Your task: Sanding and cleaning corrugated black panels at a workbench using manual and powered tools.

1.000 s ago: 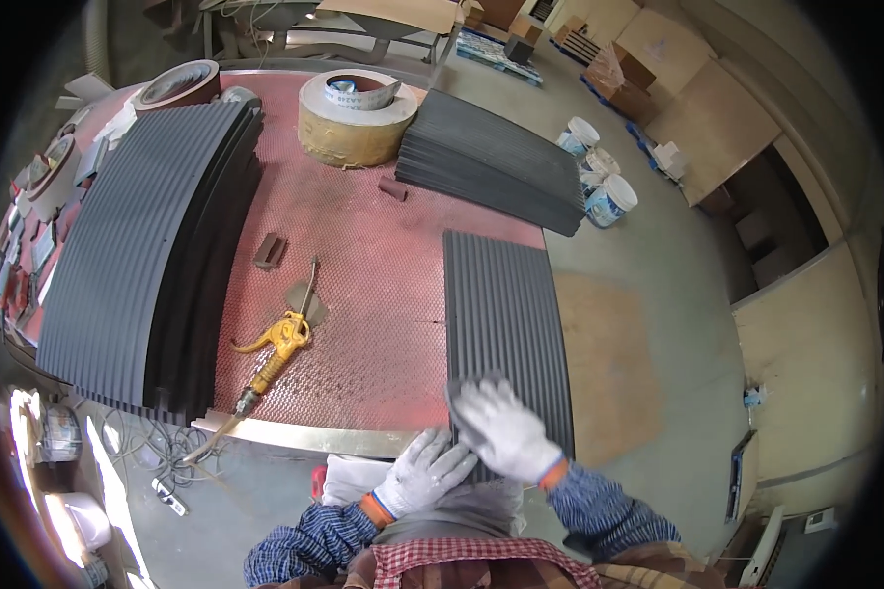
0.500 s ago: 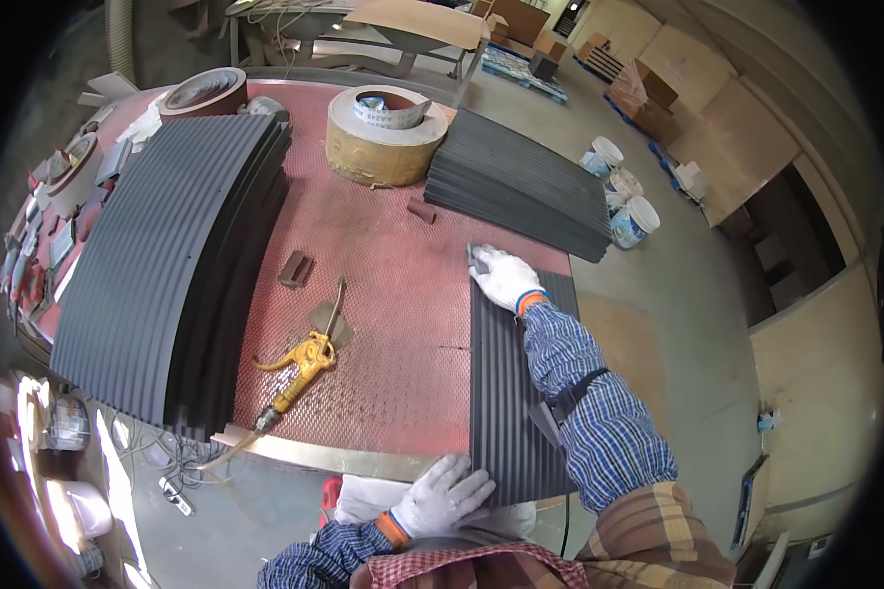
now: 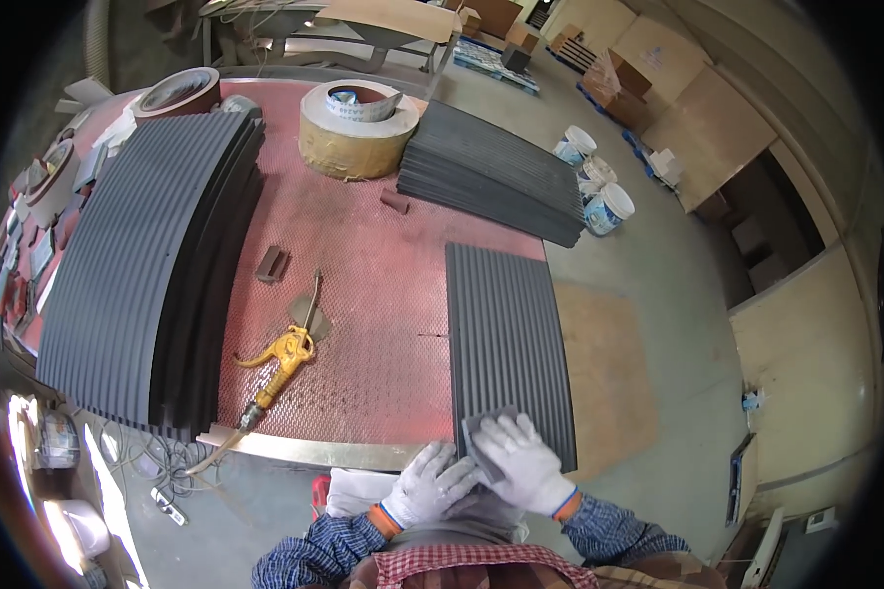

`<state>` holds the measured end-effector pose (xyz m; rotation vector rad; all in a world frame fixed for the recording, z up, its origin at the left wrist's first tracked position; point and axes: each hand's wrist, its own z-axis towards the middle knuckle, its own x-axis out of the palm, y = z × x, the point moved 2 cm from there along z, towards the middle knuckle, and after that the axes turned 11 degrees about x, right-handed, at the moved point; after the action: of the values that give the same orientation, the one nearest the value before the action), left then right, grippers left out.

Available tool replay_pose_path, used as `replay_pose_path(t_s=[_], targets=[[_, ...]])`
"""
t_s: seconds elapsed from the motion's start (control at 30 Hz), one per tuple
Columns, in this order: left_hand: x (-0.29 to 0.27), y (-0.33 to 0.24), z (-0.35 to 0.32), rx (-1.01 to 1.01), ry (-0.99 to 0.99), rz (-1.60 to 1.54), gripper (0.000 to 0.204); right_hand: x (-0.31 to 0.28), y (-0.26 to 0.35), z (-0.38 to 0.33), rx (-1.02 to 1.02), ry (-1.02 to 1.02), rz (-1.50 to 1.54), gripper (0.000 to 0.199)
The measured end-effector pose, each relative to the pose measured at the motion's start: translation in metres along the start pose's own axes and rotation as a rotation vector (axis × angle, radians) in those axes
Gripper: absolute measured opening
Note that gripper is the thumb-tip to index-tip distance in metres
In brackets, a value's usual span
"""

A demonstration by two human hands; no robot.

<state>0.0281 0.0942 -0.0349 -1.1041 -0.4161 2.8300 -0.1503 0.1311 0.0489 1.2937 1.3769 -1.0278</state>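
the ribbed dark panel (image 3: 506, 339) lies flat on the red table (image 3: 373, 294), at its right side, and it runs away from me from the near edge of the table toward the far stack of dark panels (image 3: 496, 172). its near end is directly under my hands, and it sticks out a little past the metal edge of the table.

both my hands are in white gloves and they are together at this near end, touching each other. my right hand (image 3: 523, 461) lies flat on the panel with the fingers spread, and it presses a small grey sanding block (image 3: 481, 437) against the ribs. my left hand (image 3: 430, 483) is just beside it at the left near corner of the panel, fingers bent, and it touches the block and the panel edge. i cannot tell if the left hand really grips the block or only rests on it.

my forearms in blue checked sleeves come from the lower edge and bend toward each other, elbows wide.

to the left on the table there is a yellow air gun (image 3: 283, 355) with its hose, well apart from my hands. further left is a big stack of ribbed sheets (image 3: 138, 265), and at the far side a large roll of tape (image 3: 356, 128).
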Motion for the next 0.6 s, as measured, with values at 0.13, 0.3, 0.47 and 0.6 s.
replay_pose_path(t_s=[0.13,0.3,0.47,0.6], targets=[[-0.004,-0.003,-0.001,-0.011,-0.010,-0.016,0.044,-0.014,-0.047,0.106,0.052,-0.070,0.051,0.064],[0.003,-0.008,-0.002,-0.029,-0.014,-0.023,0.051,-0.042,-0.106,0.249,0.169,-0.117,0.118,0.057],[0.007,-0.007,-0.001,-0.004,-0.025,0.009,0.051,-0.043,-0.109,0.271,0.295,-0.139,0.083,0.056],[-0.004,-0.005,0.008,-0.028,-0.019,0.010,0.050,-0.021,-0.088,0.197,0.159,-0.152,0.093,0.056]])
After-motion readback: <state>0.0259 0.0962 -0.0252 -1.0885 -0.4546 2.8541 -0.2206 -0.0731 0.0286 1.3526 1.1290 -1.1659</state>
